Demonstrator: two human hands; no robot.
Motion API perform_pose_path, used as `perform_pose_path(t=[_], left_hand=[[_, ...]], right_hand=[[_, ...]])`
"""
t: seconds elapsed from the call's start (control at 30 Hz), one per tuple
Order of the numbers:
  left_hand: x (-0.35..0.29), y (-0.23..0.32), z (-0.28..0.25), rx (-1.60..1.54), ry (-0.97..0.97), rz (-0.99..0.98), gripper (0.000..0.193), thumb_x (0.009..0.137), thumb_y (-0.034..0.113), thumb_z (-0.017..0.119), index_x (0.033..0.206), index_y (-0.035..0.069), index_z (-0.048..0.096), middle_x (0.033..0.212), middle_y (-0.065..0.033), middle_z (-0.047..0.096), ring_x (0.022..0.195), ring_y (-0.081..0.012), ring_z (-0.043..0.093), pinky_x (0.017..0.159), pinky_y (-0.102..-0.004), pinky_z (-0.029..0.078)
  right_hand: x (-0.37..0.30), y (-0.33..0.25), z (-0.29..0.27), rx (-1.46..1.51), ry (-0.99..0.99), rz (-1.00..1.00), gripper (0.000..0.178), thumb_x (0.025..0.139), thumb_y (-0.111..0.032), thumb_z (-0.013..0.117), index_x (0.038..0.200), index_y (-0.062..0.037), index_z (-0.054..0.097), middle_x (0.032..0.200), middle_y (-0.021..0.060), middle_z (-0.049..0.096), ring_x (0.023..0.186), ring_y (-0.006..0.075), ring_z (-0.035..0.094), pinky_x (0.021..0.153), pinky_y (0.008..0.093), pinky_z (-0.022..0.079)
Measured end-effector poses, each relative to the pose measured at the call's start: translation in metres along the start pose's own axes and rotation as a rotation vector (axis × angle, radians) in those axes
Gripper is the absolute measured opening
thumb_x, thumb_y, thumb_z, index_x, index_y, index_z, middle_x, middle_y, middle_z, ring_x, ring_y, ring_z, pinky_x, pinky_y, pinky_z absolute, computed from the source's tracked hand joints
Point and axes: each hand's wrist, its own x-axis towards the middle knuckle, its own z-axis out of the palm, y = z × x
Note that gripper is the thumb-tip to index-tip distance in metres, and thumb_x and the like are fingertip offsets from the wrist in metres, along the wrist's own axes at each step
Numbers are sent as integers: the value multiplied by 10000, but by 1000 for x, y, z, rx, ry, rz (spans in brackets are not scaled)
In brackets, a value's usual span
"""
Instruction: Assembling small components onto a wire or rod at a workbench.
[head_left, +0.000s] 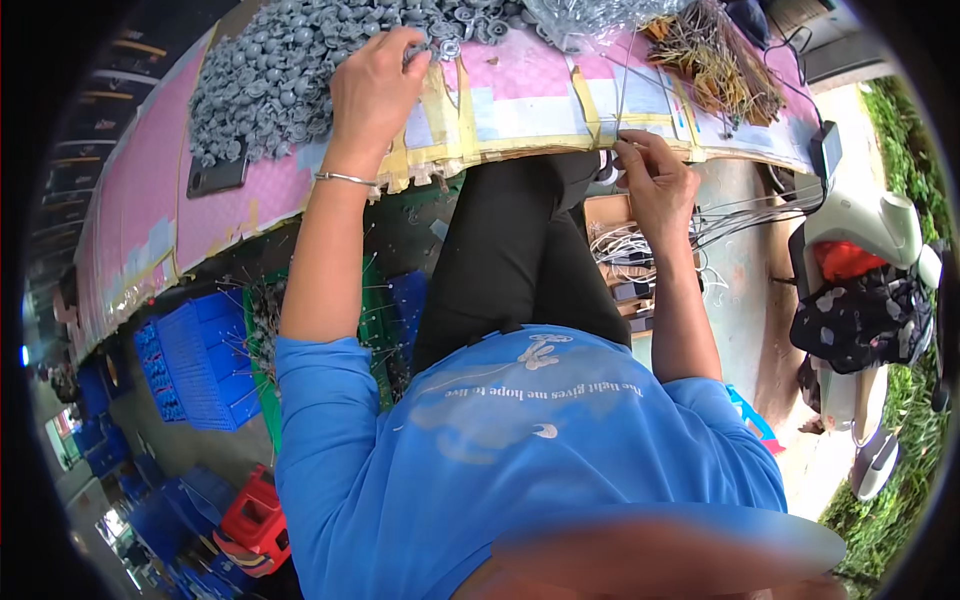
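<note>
A heap of small round grey plastic parts [265,95] covers the far left of the worktable. My left hand [375,85] is at the heap's right edge, its thumb and forefinger closed round a small grey plastic part [416,50], partly hidden by the fingers. Farther right, my right hand [660,185] is at the table's near edge. Its thumb and forefinger pinch the lower end of a thin wire stem [624,85], which stands up and away over the tabletop.
Yellow tape strips mark the pink and white tabletop [520,85]. A bundle of thin wires [715,65] and clear plastic wrap [580,20] lie at the far right. A dark phone [218,178] is at the left edge. Below are cables [625,245] and a blue crate [210,355].
</note>
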Motion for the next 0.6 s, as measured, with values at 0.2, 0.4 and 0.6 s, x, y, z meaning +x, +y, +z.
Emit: perform_pose_path(t=[0.2,0.4,0.6], left_hand=[[-24,21,-22,-631,153,-412,230,815,44,723,1040,7,688,870,-93,707,658,-181,691,632,-287,561],[-99,68,-53,-1549,-194,-744,274,822,-13,713,1080,-39,627,928,-119,693,735,-215,709,639,-271,582],[-148,104,-55,-1512,-287,-754,337,846,41,716,1167,-28,639,1028,-76,669,806,-115,658,689,-248,567]], right_hand=[[-15,-10,13,479,-131,105,158,890,-61,677,1005,46,668,822,90,711,674,135,681,646,253,557],[-27,-32,27,1005,-502,249,189,895,-82,566,1018,57,599,832,177,691,651,257,704,619,324,592],[-49,-57,36,1326,-972,400,288,910,-133,471,1054,101,560,827,247,676,583,314,686,557,369,594]])
